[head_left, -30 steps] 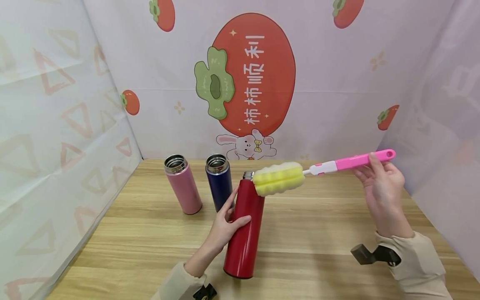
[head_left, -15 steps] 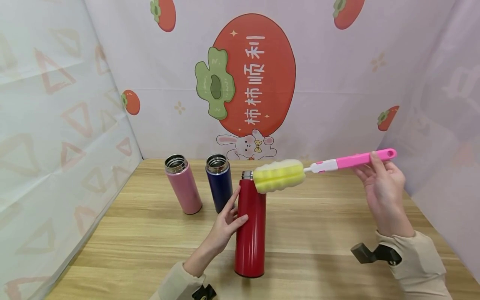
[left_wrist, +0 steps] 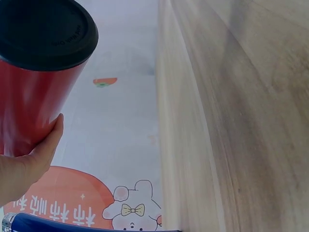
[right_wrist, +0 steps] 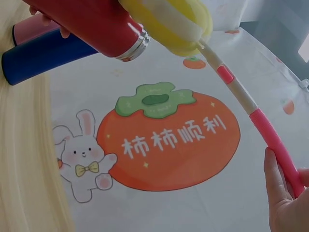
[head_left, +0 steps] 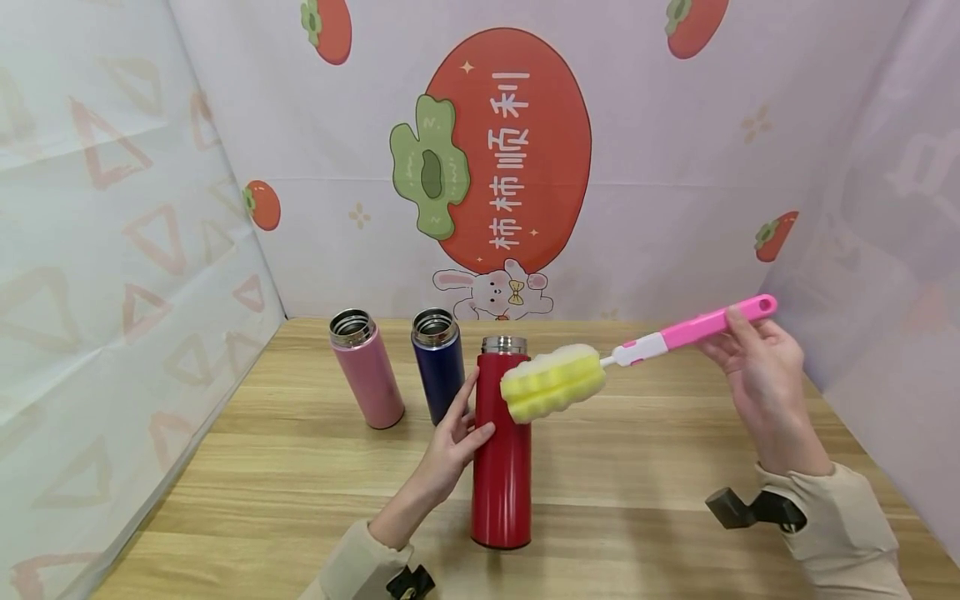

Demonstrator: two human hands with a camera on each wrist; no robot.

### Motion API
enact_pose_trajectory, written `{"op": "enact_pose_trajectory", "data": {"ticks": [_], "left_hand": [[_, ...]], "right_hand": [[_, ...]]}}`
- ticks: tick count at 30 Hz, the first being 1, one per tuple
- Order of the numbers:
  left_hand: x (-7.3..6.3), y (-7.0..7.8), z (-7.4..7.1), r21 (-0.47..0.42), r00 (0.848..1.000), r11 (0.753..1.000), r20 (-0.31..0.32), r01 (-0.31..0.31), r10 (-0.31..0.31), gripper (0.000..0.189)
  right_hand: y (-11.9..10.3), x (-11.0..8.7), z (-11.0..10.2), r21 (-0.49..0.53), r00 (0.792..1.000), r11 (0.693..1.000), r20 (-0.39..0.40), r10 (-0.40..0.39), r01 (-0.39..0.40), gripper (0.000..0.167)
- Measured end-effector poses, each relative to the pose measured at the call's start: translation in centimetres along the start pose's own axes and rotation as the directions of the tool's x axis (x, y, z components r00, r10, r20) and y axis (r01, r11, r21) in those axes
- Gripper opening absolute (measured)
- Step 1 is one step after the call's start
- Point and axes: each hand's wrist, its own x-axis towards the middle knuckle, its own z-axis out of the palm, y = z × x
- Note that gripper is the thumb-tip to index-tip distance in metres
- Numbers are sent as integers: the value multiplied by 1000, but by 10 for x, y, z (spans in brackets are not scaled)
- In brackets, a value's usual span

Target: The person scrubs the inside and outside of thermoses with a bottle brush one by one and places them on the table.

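Note:
In the head view my left hand (head_left: 448,442) grips a red thermos bottle (head_left: 501,475) by its side. The bottle is nearly upright, its steel neck bare at the top. Its black base (left_wrist: 46,36) shows in the left wrist view, lifted off the table. My right hand (head_left: 767,375) holds the pink handle of a bottle brush (head_left: 553,383) between thumb and fingers. The brush's yellow-and-white sponge head slants down in front of the bottle's upper body, below the mouth; whether they touch I cannot tell.
Two lidless bottles stand behind to the left on the wooden table (head_left: 300,517): a pink one (head_left: 369,379) and a blue one (head_left: 438,367). The blue one is close to my left hand. Printed cloth walls (head_left: 645,250) enclose the table at the back and both sides.
The red bottle has gone from leaning to nearly upright. The brush's sponge head has dropped from beside the bottle's neck to lower down, and its handle has shifted slightly left.

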Motion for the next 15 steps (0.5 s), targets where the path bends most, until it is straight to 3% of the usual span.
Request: {"op": "enact_pose_trajectory", "data": {"ticks": [8,15], "left_hand": [[4,2,0,-10,999,1000,-24,-28,28,70],[6,3,1,-26,998,999,-56,-25,23,70]], "right_hand": [[3,-2,-2,-91,996,995,73,50,-44,10],[11,-4,-2,-89,981,993,172,92,-78,8]]}}
